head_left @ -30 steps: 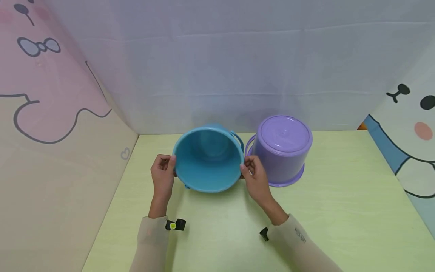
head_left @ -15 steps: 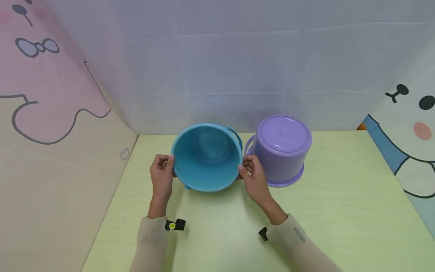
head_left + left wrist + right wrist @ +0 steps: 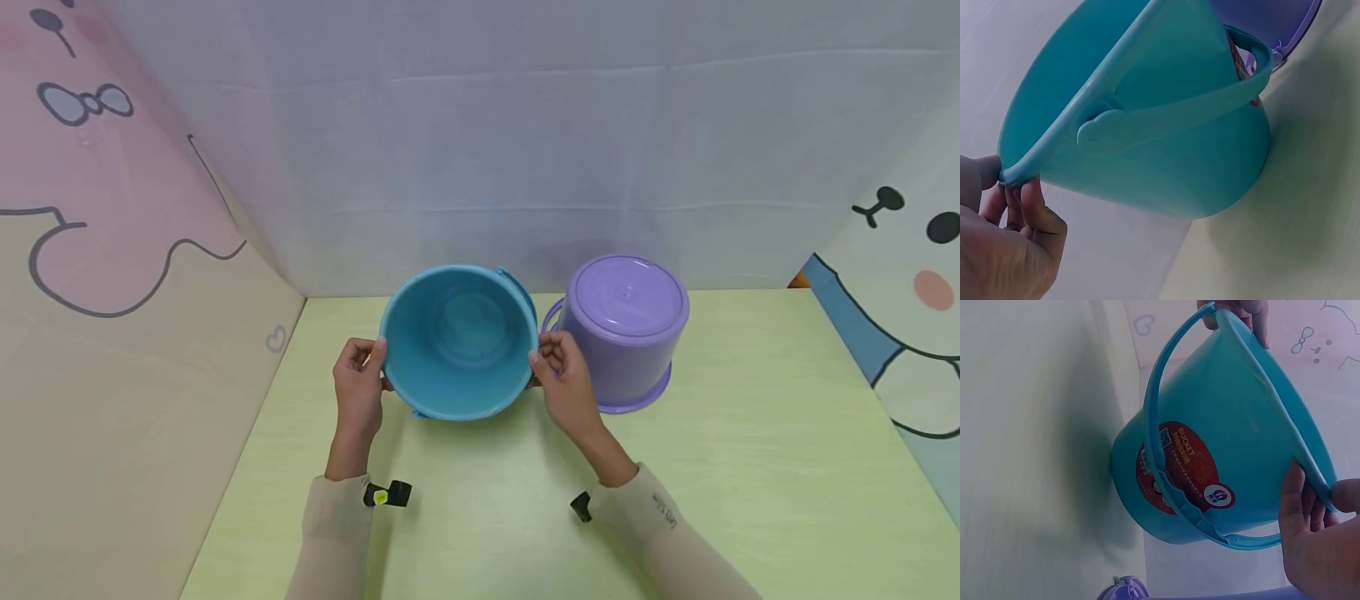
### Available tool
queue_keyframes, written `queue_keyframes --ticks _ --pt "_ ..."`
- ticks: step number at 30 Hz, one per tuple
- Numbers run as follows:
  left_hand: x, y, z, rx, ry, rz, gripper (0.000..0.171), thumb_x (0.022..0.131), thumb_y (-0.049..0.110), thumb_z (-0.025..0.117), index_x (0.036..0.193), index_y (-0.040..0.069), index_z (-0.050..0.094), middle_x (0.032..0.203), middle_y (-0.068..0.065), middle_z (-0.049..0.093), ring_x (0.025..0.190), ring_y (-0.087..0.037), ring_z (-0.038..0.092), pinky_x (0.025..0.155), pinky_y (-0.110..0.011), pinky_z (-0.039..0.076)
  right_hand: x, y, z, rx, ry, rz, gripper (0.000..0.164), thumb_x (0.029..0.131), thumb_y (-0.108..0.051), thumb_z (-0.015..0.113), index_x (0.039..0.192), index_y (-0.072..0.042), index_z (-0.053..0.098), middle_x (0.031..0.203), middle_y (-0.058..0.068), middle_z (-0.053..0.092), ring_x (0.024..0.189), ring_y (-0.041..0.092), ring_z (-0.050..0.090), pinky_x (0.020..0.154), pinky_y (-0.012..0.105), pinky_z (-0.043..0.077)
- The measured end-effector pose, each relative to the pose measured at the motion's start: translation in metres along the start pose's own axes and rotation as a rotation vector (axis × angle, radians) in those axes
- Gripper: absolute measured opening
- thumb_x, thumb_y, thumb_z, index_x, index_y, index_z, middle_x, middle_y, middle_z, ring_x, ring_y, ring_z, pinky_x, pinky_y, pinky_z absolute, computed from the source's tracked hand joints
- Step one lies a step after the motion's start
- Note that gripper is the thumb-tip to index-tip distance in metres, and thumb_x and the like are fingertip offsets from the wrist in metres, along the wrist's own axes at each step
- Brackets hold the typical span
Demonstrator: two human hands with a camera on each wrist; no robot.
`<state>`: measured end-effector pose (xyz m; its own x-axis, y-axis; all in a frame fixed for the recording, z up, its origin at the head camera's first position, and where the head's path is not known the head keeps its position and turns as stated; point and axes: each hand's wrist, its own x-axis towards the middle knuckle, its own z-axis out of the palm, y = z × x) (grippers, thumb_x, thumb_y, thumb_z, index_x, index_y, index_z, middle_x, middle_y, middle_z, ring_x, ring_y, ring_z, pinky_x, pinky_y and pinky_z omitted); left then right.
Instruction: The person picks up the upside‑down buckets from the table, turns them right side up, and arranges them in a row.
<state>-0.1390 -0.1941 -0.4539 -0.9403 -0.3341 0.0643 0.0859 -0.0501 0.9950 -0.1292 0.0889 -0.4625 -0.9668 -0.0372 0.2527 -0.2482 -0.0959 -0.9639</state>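
A blue bucket [image 3: 468,329] is tilted with its mouth toward me. My left hand [image 3: 357,387] pinches its rim at the left, thumb on the inside edge and fingers beneath, as the left wrist view shows. On the opposite side my right hand [image 3: 566,383] grips the rim between thumb and fingers. In the right wrist view a red oval label [image 3: 1185,465] shows on the bucket's side, with the loose handle [image 3: 1154,425] hanging across it. Nothing shows inside the bucket.
A purple bucket [image 3: 630,333] stands upside down just right of the blue one, its handle between them. Both sit on a pale green-yellow table [image 3: 787,433]. A grey-white cloth wall [image 3: 525,150] rises behind, with cartoon-printed walls at the sides.
The blue bucket has tipped further upright, so more of its inside bottom shows, and its far rim has risen a little. Both hands keep their hold. The purple bucket has stayed still.
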Motion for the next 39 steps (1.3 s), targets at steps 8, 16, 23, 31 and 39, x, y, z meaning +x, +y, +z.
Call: queue_keyframes --ticks 8,16,23,31,39 --pt "-0.002 0.004 0.002 0.015 -0.012 -0.046 0.013 0.11 0.017 0.059 0.108 0.005 0.059 0.096 0.0 0.063 0.066 -0.007 0.065 0.051 -0.017 0.051 0.003 -0.007 -0.002 0.018 0.0 0.064 0.03 0.104 0.012 0.051 0.133 0.015 0.046 0.108 0.032 0.055 0.084 0.011 0.063 0.071 0.022 0.059" --pt "-0.003 0.006 0.005 -0.035 -0.015 -0.066 0.012 0.11 0.017 0.058 0.105 0.007 0.059 0.089 0.001 0.063 0.062 -0.007 0.061 0.05 -0.017 0.05 0.006 -0.015 -0.004 0.045 0.001 0.133 0.038 0.102 0.012 0.053 0.14 0.011 0.047 0.112 0.029 0.056 0.088 0.013 0.063 0.074 0.024 0.06" --pt "0.0 0.006 0.006 -0.1 -0.016 -0.089 0.013 0.11 0.017 0.059 0.101 0.007 0.06 0.084 0.001 0.065 0.064 -0.008 0.062 0.048 -0.017 0.05 0.011 -0.021 -0.004 0.1 0.023 0.154 0.038 0.105 0.008 0.053 0.143 0.011 0.048 0.116 0.03 0.055 0.088 0.012 0.065 0.075 0.024 0.061" --pt "0.002 0.008 0.007 -0.166 -0.026 -0.101 0.016 0.11 0.015 0.059 0.097 0.006 0.06 0.08 0.001 0.069 0.063 -0.007 0.065 0.048 -0.017 0.051 0.019 -0.021 -0.003 0.122 0.048 0.18 0.038 0.106 0.006 0.051 0.144 0.01 0.049 0.112 0.02 0.054 0.087 0.014 0.063 0.074 0.024 0.059" --pt "0.005 0.013 0.008 -0.216 -0.017 -0.153 0.019 0.109 0.018 0.06 0.094 0.006 0.061 0.08 -0.001 0.069 0.06 -0.008 0.061 0.048 -0.016 0.048 0.029 -0.02 -0.002 0.117 0.048 0.225 0.038 0.107 0.003 0.051 0.145 0.008 0.051 0.11 0.013 0.053 0.094 0.025 0.06 0.074 0.024 0.059"
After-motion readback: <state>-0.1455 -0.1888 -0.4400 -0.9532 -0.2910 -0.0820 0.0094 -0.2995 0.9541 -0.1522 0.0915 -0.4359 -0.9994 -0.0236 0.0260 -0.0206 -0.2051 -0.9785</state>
